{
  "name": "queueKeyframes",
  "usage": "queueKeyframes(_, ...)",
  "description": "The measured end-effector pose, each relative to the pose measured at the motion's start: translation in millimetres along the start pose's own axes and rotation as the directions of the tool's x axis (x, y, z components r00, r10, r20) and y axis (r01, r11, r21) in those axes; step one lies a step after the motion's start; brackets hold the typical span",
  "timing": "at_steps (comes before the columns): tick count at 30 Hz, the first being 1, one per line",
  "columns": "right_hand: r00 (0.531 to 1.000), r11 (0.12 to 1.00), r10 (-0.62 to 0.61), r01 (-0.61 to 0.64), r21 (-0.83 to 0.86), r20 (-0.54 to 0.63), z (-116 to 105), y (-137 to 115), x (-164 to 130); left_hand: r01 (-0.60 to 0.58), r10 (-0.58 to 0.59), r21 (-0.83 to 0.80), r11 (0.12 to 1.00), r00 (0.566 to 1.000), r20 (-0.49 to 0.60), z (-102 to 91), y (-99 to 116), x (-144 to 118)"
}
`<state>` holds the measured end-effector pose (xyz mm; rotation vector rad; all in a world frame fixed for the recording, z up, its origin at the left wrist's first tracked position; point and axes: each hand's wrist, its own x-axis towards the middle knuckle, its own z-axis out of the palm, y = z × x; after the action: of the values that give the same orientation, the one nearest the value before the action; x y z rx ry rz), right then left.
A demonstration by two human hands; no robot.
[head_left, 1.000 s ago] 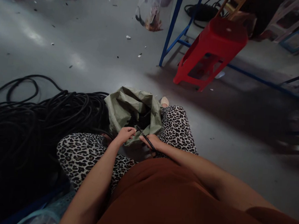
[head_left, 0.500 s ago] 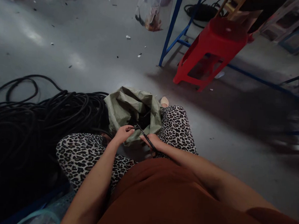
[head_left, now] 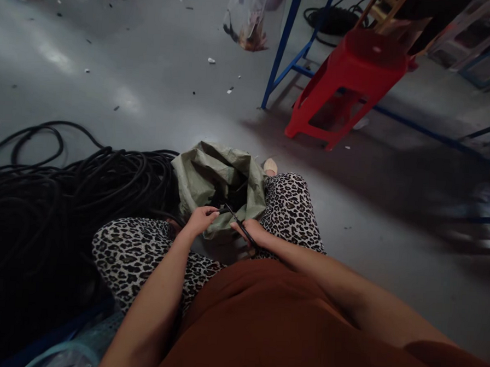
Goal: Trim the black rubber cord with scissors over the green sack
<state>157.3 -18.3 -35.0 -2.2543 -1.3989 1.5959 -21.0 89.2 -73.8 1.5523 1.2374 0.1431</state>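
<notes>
Sitting on the grey floor (head_left: 151,91), the person keeps both hands low between knees clad in leopard-print trousers (head_left: 143,252), right at the mouth of a green sack (head_left: 206,173). A thin black cable (head_left: 238,227) runs slantwise between the hands. The right hand (head_left: 254,231) has its fingers closed around it, and the cable passes under the palm and out toward the lap. The left hand (head_left: 202,219) pinches the cable's upper end with curled fingers, just in front of the sack's opening. The two hands are near each other but not touching.

The sack stands slumped and open between the knees, with dark pieces inside it (too dim to make out what they are). Its lower edge lies just beyond the fingers of both hands.

A big heap of black cable coils (head_left: 55,195) lies on the floor to the person's left, pressing against the sack and the left knee. Farther off to the right, a red stool (head_left: 349,79) leans tilted by a blue frame (head_left: 282,48). A clear plastic bag (head_left: 247,19) hangs near the top of the view, left of the frame. Small scraps are scattered over the floor.
</notes>
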Motion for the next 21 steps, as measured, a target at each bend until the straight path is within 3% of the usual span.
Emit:
queueKeyframes(11,0.996,0.97,0.081,-0.087,0.226,0.034,5.0,8.2,9.1,0.013,-0.017,-0.085,0.996,0.999,-0.045,-0.1,7.0,-3.0)
queueKeyframes(21,0.991,0.927,-0.023,-0.028,0.375,0.129,7.5,3.6,7.1,0.003,-0.009,-0.101,0.995,0.998,-0.06,0.5,7.6,-1.8)
